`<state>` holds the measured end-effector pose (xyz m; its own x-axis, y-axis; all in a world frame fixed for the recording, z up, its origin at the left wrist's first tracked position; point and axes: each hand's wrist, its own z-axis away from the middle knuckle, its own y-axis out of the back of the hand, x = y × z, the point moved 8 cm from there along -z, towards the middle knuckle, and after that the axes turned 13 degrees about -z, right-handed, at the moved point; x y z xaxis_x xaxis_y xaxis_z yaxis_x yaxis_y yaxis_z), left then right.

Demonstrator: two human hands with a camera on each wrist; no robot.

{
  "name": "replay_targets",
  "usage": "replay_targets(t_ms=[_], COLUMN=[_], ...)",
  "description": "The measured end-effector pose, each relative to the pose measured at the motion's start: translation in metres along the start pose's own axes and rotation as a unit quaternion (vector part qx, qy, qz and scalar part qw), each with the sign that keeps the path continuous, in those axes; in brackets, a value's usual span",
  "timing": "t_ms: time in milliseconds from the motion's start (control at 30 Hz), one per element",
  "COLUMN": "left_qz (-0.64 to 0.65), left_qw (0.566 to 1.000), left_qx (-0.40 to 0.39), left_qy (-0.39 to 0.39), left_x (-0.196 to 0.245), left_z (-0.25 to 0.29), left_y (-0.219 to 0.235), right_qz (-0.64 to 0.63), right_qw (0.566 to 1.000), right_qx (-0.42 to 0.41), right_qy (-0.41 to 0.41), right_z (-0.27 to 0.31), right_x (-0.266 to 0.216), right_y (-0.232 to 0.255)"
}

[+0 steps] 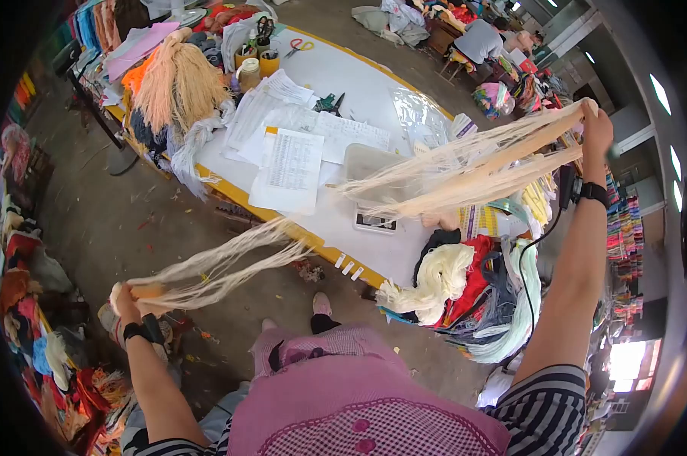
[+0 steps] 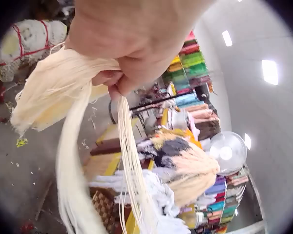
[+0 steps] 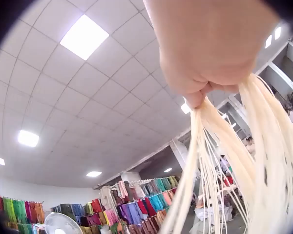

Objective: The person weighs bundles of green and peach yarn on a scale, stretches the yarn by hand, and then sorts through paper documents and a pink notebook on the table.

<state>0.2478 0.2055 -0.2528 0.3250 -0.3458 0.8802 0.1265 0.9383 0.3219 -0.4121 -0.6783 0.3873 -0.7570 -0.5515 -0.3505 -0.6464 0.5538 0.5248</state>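
Observation:
My left hand (image 1: 127, 302), far out on the left, grips a bundle of cream yarn (image 1: 237, 251) whose strands slope up toward the table edge. Raised high on the right, my right hand (image 1: 598, 131) clutches more cream yarn (image 1: 503, 163) that spreads loosely above the table. Between the two, pale strands blend into the white tabletop, so I cannot tell whether it is one hank. In the left wrist view, thumb and fingers pinch the cream yarn (image 2: 63, 83), with strands hanging in separate groups. The right wrist view shows fingers curled round the cream yarn (image 3: 234, 141), strands falling below.
The white table (image 1: 343, 61) with yellow edges bears papers (image 1: 289, 163), a clear plastic box (image 1: 370, 161), scissors (image 1: 300, 45) and peach yarn (image 1: 180, 87). Cream skeins (image 1: 442, 281) and coloured yarn lie at its near right corner. More yarn piles (image 1: 55, 357) line the left side.

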Motion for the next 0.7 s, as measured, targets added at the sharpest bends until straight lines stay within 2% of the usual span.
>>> replay_targets(t_ms=[33, 67, 100, 133, 167, 200, 267, 300, 367, 433, 467, 500, 567, 633, 700], left_qz=[0.049, 0.048, 0.153, 0.256, 0.253, 0.253, 0.253, 0.245, 0.235, 0.247, 0.256, 0.254, 0.316, 0.315, 0.353], left_qw=[0.998, 0.998, 0.984, 0.953, 0.953, 0.956, 0.957, 0.958, 0.958, 0.946, 0.95, 0.95, 0.922, 0.925, 0.858], left_qx=[-0.013, -0.015, -0.087, -0.156, -0.158, -0.133, -0.113, -0.119, -0.127, -0.206, -0.178, -0.179, -0.22, -0.207, -0.371], left_qy=[-0.03, -0.027, 0.01, 0.047, 0.049, 0.07, 0.089, 0.095, 0.104, 0.048, 0.019, 0.023, 0.037, 0.05, -0.047], left_x=[0.006, 0.005, 0.008, 0.015, 0.018, 0.017, 0.026, 0.032, 0.048, 0.081, 0.086, 0.082, 0.076, 0.086, 0.122], left_z=[0.001, 0.0, 0.006, 0.013, 0.018, 0.022, 0.031, 0.041, 0.067, 0.106, 0.115, 0.116, 0.122, 0.14, 0.169], left_y=[0.006, 0.01, 0.004, -0.004, -0.005, -0.005, -0.012, -0.018, -0.028, -0.051, -0.056, -0.061, -0.077, -0.095, -0.131], right_qz=[-0.035, -0.072, -0.068, -0.147, -0.224, -0.221, -0.417, -0.414, -0.506, -0.492, -0.504, -0.516, -0.525, -0.537, -0.558], right_qw=[0.999, 0.996, 0.996, 0.979, 0.946, 0.946, 0.856, 0.858, 0.81, 0.822, 0.814, 0.806, 0.801, 0.795, 0.779], right_qx=[-0.027, -0.059, -0.063, -0.126, -0.185, -0.185, -0.258, -0.255, -0.276, -0.274, -0.279, -0.285, -0.279, -0.273, -0.267], right_qy=[0.006, 0.015, 0.013, -0.066, -0.144, -0.147, -0.162, -0.162, -0.112, -0.09, -0.076, -0.061, -0.069, -0.076, -0.104], right_z=[0.0, 0.006, 0.014, 0.022, 0.031, 0.033, 0.035, 0.033, 0.029, 0.023, 0.021, 0.019, 0.015, 0.02, 0.034], right_x=[-0.009, -0.018, -0.04, -0.049, -0.055, -0.06, -0.077, -0.08, -0.098, -0.096, -0.095, -0.093, -0.076, -0.06, -0.041], right_y=[0.001, -0.006, -0.005, -0.014, -0.024, -0.025, -0.041, -0.044, -0.05, -0.054, -0.056, -0.058, -0.068, -0.085, -0.109])
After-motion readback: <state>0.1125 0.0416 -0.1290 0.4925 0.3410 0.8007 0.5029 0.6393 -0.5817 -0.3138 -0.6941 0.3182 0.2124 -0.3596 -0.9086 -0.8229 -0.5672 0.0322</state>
